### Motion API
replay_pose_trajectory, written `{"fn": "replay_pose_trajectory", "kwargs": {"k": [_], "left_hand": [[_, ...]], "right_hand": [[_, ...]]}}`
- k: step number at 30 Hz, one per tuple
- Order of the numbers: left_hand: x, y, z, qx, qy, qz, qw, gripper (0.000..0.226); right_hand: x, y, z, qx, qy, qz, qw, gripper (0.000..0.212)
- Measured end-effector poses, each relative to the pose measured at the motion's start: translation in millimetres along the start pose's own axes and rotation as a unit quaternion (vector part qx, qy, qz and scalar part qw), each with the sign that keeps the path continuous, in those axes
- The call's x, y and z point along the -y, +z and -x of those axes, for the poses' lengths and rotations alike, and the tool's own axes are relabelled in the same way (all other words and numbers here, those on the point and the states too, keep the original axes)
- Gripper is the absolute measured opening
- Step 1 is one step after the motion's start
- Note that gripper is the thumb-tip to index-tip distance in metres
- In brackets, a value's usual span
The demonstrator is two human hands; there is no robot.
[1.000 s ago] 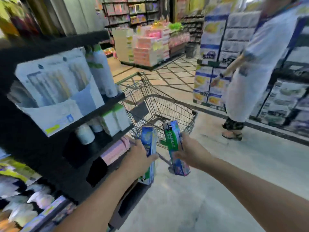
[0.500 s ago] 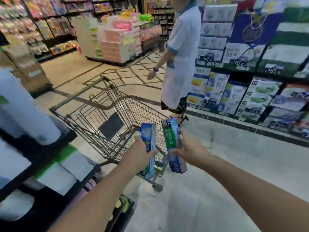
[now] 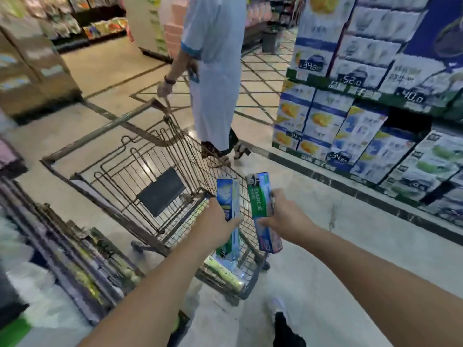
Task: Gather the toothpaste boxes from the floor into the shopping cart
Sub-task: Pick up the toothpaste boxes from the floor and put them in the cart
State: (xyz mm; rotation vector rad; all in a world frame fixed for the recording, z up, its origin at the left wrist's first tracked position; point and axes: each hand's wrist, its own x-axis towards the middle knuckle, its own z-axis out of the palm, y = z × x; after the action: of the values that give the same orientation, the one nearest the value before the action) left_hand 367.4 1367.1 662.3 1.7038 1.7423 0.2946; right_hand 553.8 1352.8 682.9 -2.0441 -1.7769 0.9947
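Two toothpaste boxes held upright at the shopping cart [image 3: 140, 156], at its 4 o'clock corner.
Left hand [image 3: 215, 225] grips the blue box [image 3: 229, 196]; right hand [image 3: 284, 219] grips the green box [image 3: 261, 206] mid-length. Judged light, stiff cardboard, crushable: hold the long sides at the middle.

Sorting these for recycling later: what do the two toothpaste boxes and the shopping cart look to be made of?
Left box and right box: probably glossy printed cardboard, judging by the sharp folded edges, flat faces and sheen. Shopping cart: metal wire, dull and brownish, seen in its thin welded grid; the dark panel on it looks like plastic, though that is uncertain.
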Motion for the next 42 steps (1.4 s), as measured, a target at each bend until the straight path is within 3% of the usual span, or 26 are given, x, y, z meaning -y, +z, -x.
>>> {"fn": "replay_pose_trajectory", "kwargs": {"k": [3, 13, 16, 22, 25, 29, 37, 42], "left_hand": [[8.9, 12.7, -41.0, -0.004, -0.055, 0.032, 0.998, 0.075], [49.6, 76.1, -141.6, -0.059, -0.241, 0.199, 0.948, 0.041], [69.9, 120.6, -162.0, -0.052, -0.315, 0.263, 0.910, 0.051], [125.2, 222.1, -185.2, -0.010, -0.408, 0.274, 0.871, 0.038], [149.6, 261.7, -189.2, 0.014, -0.416, 0.248, 0.875, 0.029], [169.1, 298.6, -197.7, 0.011, -0.450, 0.238, 0.861, 0.034], [179.5, 322.7, -205.7, 0.014, -0.426, 0.129, 0.896, 0.044], [182.1, 323.0, -206.4, 0.034, -0.398, 0.057, 0.915, 0.023]], "right_hand": [[1.1, 0.9, -61.9, 0.055, -0.015, 0.022, 0.998, 0.060], [-27.3, 53.1, -224.1, 0.192, -0.100, 0.100, 0.971, 0.063], [-51.4, 90.3, -257.0, 0.220, -0.084, 0.113, 0.965, 0.061], [-122.8, 172.8, -294.4, 0.277, -0.032, 0.142, 0.950, 0.050], [-151.7, 209.3, -304.0, 0.305, -0.019, 0.175, 0.936, 0.054], [-185.4, 257.1, -308.6, 0.325, -0.031, 0.186, 0.927, 0.059], [-213.0, 296.2, -312.6, 0.367, -0.030, 0.225, 0.902, 0.058], [-217.7, 299.5, -305.1, 0.388, -0.014, 0.207, 0.898, 0.060]]}}
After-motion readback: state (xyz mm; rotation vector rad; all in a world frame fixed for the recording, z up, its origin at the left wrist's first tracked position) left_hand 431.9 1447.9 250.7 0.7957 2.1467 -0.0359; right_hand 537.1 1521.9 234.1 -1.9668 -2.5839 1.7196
